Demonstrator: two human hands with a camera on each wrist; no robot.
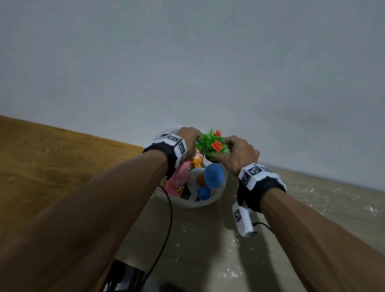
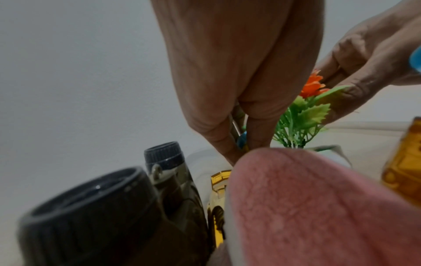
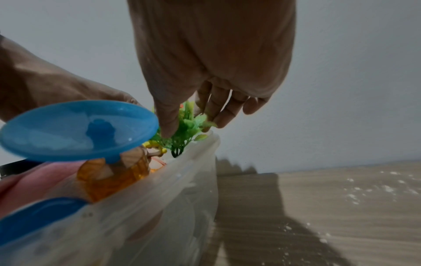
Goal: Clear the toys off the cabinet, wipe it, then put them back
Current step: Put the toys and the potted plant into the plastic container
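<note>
A translucent plastic bin full of toys stands on the pale wood cabinet top against the wall. At its far end is a green plastic plant with orange flowers in a white pot. My right hand curls its thumb and fingers round the plant from the right. My left hand reaches down just left of the plant; its fingertips are hidden behind a pink plush. Blue mushroom-shaped toys and a toy egg also lie in the bin.
Black binoculars and amber plastic toys sit in the bin's left part. White specks dot the cabinet top to the right of the bin. A brown surface spreads to the left. A black cable hangs from my left wrist.
</note>
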